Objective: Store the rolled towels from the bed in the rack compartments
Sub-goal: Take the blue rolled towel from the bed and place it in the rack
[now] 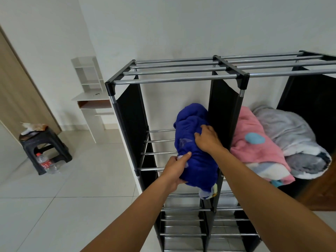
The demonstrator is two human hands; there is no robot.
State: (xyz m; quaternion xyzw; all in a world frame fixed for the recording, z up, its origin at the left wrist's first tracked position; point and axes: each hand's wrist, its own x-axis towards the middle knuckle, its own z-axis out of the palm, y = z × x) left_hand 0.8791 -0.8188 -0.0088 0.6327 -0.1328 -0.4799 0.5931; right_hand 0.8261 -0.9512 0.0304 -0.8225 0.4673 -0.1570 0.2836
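Note:
A rolled blue towel [192,142] lies lengthwise on the metal bars of the rack's [174,81] top left compartment, against the black middle divider. My left hand [177,169] grips its near end from the left, thumb on top. My right hand [208,140] presses down on its upper side, fingers curled into the cloth. In the top right compartment lie a rolled pink towel [254,148] with a light blue patch and, to its right, a rolled grey towel [292,140]. The bed is out of view.
The black and steel rack stands against a white wall, with lower compartments [181,226] below. A black plastic stool [44,148] with clutter on top and a water bottle [45,163] under it stands on the tiled floor at left. A white desk [91,99] stands behind.

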